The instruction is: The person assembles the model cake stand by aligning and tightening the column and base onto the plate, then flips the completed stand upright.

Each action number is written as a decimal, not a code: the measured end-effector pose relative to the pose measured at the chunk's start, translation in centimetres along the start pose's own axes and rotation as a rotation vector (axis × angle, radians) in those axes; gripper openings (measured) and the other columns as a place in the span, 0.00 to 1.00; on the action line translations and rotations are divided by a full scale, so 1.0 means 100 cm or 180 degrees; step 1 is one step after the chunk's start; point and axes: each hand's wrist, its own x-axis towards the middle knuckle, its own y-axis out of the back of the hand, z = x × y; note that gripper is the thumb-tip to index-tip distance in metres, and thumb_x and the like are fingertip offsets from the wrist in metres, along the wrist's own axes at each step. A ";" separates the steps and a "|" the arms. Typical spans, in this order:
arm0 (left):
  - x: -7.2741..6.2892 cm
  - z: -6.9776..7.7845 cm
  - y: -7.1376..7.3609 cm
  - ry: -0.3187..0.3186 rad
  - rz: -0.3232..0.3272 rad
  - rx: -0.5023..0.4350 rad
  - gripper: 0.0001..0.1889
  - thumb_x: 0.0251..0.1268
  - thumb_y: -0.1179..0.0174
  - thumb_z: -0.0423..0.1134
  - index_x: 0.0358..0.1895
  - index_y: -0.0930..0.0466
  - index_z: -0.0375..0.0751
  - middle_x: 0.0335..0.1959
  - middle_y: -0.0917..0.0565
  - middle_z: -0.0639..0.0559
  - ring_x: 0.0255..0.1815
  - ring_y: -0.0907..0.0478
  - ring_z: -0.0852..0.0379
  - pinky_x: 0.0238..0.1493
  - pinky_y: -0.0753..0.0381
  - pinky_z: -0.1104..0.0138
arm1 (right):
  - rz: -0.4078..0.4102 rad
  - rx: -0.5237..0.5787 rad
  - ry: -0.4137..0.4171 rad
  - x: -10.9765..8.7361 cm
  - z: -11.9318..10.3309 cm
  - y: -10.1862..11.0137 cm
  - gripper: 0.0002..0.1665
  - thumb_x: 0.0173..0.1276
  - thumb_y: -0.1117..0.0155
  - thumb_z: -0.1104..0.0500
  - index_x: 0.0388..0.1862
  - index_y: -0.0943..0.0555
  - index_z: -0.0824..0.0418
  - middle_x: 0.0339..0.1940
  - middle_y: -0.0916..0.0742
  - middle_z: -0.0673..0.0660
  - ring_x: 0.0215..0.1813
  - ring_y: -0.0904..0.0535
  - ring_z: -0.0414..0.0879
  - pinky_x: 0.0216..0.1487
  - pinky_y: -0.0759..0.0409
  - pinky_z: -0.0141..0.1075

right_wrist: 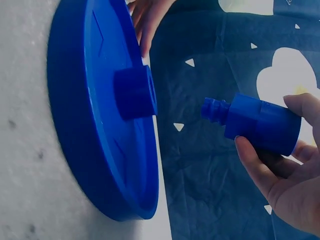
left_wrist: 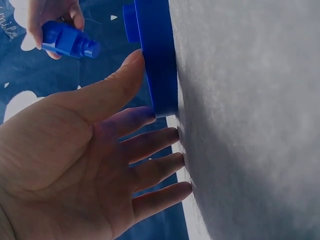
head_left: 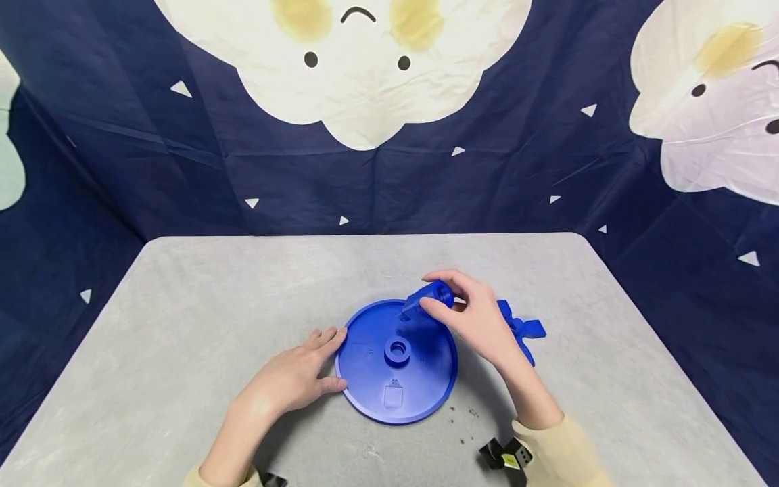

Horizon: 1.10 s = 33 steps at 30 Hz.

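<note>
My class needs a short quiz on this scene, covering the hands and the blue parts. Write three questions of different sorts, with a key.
1. True or false: the blue piece in the right hand is touching the blue disc.

2. What is the left hand touching?
A) the blue piece
B) the blue disc's edge
C) the backdrop

3. Fill in "narrow" or "wide": the end of the blue piece that faces the blue disc is the ____ one.

Key:
1. False; the right wrist view shows a gap between them.
2. B
3. narrow
</note>
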 end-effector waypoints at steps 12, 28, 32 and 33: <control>0.000 -0.001 0.000 -0.0038 0.0029 -0.0018 0.43 0.64 0.31 0.54 0.79 0.36 0.42 0.79 0.33 0.38 0.81 0.39 0.32 0.74 0.33 0.36 | -0.0034 0.0140 0.0026 -0.012 0.005 -0.013 0.21 0.66 0.24 0.53 0.57 0.17 0.49 0.49 0.10 0.51 0.43 0.17 0.42 0.40 0.19 0.27; 0.001 -0.006 0.002 -0.0054 -0.0031 -0.0049 0.43 0.64 0.31 0.56 0.79 0.36 0.44 0.80 0.33 0.39 0.81 0.40 0.32 0.74 0.33 0.35 | -0.0115 -0.0024 -0.0093 -0.013 0.005 -0.027 0.21 0.63 0.23 0.43 0.53 0.18 0.40 0.50 0.11 0.42 0.48 0.17 0.44 0.51 0.14 0.45; 0.003 -0.005 0.001 -0.0053 -0.0043 -0.0036 0.43 0.64 0.31 0.56 0.79 0.36 0.43 0.80 0.34 0.39 0.81 0.40 0.32 0.74 0.33 0.35 | -0.0172 -0.0046 -0.0054 -0.014 0.005 -0.028 0.21 0.62 0.22 0.43 0.53 0.18 0.39 0.49 0.11 0.42 0.47 0.17 0.43 0.51 0.14 0.48; 0.003 -0.005 0.001 -0.0047 -0.0046 -0.0034 0.43 0.64 0.31 0.56 0.79 0.36 0.43 0.80 0.34 0.39 0.81 0.40 0.32 0.74 0.33 0.35 | -0.0188 -0.0053 -0.0047 -0.014 0.006 -0.028 0.21 0.62 0.22 0.43 0.53 0.17 0.39 0.49 0.11 0.42 0.46 0.17 0.42 0.51 0.14 0.48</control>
